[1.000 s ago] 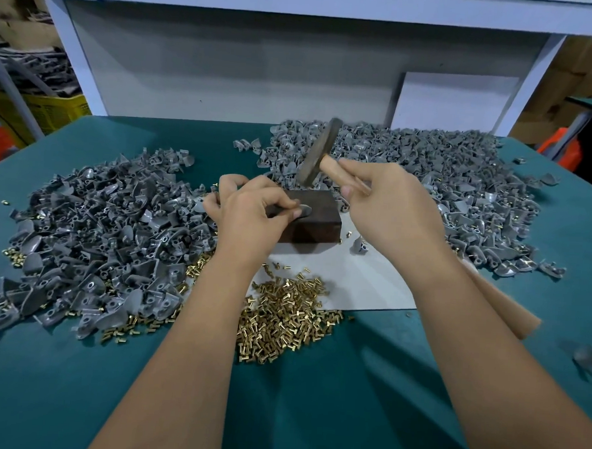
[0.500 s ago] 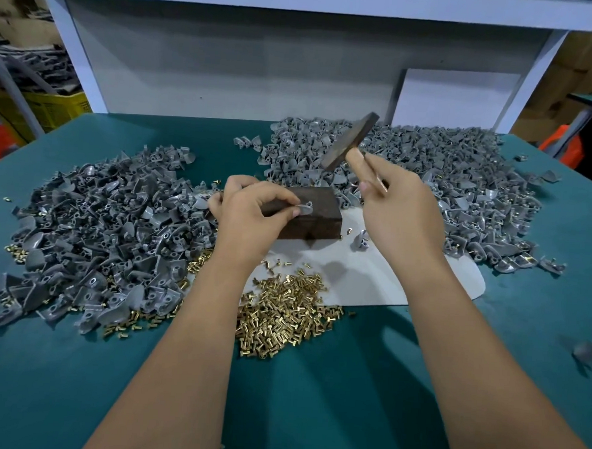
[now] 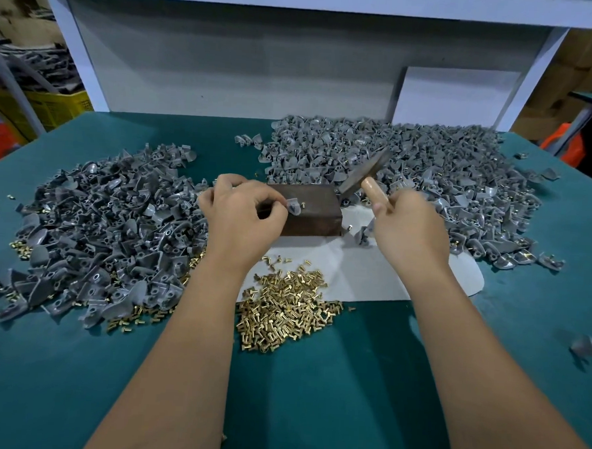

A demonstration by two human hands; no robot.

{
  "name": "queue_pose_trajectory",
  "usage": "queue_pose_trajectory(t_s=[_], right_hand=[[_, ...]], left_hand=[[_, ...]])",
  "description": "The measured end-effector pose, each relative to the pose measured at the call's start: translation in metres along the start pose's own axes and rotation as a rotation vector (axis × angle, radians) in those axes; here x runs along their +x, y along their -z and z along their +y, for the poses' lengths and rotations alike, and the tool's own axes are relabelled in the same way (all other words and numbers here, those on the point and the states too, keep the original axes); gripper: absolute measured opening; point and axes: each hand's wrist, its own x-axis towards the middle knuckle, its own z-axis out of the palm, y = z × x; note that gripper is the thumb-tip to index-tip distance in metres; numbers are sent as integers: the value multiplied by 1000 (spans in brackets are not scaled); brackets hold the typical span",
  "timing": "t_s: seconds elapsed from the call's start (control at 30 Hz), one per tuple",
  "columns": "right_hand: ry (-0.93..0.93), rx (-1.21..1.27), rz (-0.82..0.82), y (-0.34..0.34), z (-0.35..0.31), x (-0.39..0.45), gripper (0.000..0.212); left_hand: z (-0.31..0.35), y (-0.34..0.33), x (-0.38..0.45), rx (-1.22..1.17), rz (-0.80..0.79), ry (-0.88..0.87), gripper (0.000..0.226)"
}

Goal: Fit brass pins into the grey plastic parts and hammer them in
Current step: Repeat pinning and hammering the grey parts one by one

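Pinching grey part (image 3: 294,204) on block (image 3: 309,209), left hand (image 3: 242,214) | right hand (image 3: 409,227) grasping hammer (image 3: 364,174) at 1 o'clock | part light, stiff; hold its edge clear of pin (image 3: 303,201)

Single head cam, wide-angle, fwd and down, close over green table (image 3: 314,379).

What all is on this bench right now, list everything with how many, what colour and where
grey plastic parts: one big heap, grey, left of table
finished parts: one bigger heap, grey, far right
brass pins: one pile, gold, near centre
block: one, dark brown, centre
held part: one, grey, on block, pin standing in it
hammer: one, dark head, wooden handle, raised right of block
sheet: one, white, under block
table: one, teal
left hand: pinches held part
right hand: grips hammer
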Motion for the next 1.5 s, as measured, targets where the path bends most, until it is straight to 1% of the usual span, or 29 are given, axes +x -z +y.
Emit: queue_pose_trajectory(t_s=[0.07,0.17,0.23,0.3,0.33,0.37,0.4,0.43,0.47,0.5,0.53,0.6,0.67,0.8,0.9,1.0,1.07,1.17,1.27,1.33,1.4,1.5], right_hand=[[-23,-69,-7,-1,2,0,25],[9,-221,44,-4,4,1,25],[18,-285,44,-2,4,1,22],[23,-357,32,-2,3,0,24],[56,-418,64,-1,3,0,25],[118,-469,130,0,1,-1,24],[207,-464,216,0,-4,-3,22],[302,-397,269,1,-11,-7,20],[388,-300,247,2,-21,-12,19],[461,-206,159,1,-30,-18,20],[527,-146,33,-3,-40,-25,21],[649,-152,-183,-16,-53,-41,21],[714,-221,-279,-29,-58,-50,23],[630,-123,-324,-36,-57,-47,11],[645,-90,-332,-38,-56,-46,11],[694,-42,-290,-39,-53,-49,13],[683,23,-216,-37,-51,-49,11],[562,195,-113,-33,-49,-45,8],[376,398,-104,-28,-49,-31,11],[297,483,-58,-27,-47,-22,13],[291,506,-17,-28,-45,-16,13],[327,498,-12,-33,-47,-11,12]], left_hand=[[3,-2,0,20,25,1,17],[8,-6,-1,32,18,-18,23],[11,-10,-1,34,-13,-25,20],[11,-8,0,-1,-14,13,12],[10,-8,1,-38,-14,45,8],[9,-6,2,-77,-19,79,7],[8,-4,3,-113,-32,106,9],[6,-3,4,-144,-47,125,10],[6,-1,5,-167,-59,143,12],[6,-1,6,-183,-66,161,14],[6,0,7,-194,-70,177,15],[4,-1,8,-195,-73,192,15],[2,-2,8,-206,-75,206,15],[1,-4,8,-255,-73,241,16],[2,-4,6,-307,-79,259,16],[2,-3,6,-324,-87,263,17],[2,-3,6,-321,-94,271,18],[2,-3,5,-304,-115,267,14],[4,-2,5,-314,-127,279,12],[5,-2,6,-322,-129,281,12],[4,-3,6,-325,-124,273,10],[2,-5,6,-323,-114,253,7]])
